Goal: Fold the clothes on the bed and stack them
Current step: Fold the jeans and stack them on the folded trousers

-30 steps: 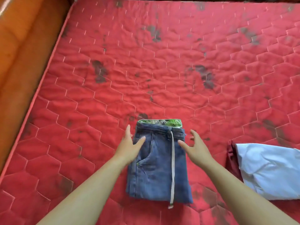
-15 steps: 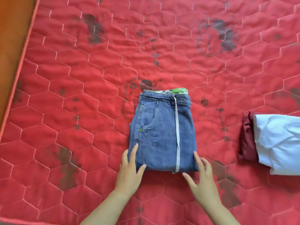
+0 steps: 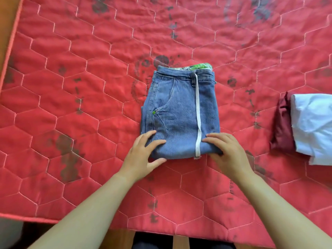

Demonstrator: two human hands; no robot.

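Folded blue jeans [image 3: 181, 112] with a white drawstring lie on the red quilted mattress [image 3: 89, 87], waistband at the far end. A green patterned garment [image 3: 199, 66] peeks out beneath the waistband. My left hand [image 3: 143, 157] grips the jeans' near left corner, fingers on top and thumb along the near fold. My right hand [image 3: 228, 151] holds the near right corner with its fingers curled over the top; its thumb is hidden.
A folded white garment [image 3: 314, 123] lies on a maroon one [image 3: 283, 126] at the right edge. Wooden bed frame [image 3: 7, 24] runs along the left. The mattress's near edge [image 3: 161, 229] is just below my forearms.
Both hands slid from the jeans' waistband sides down to the near fold and now hold its corners. The view has tilted downward toward the mattress's near edge.
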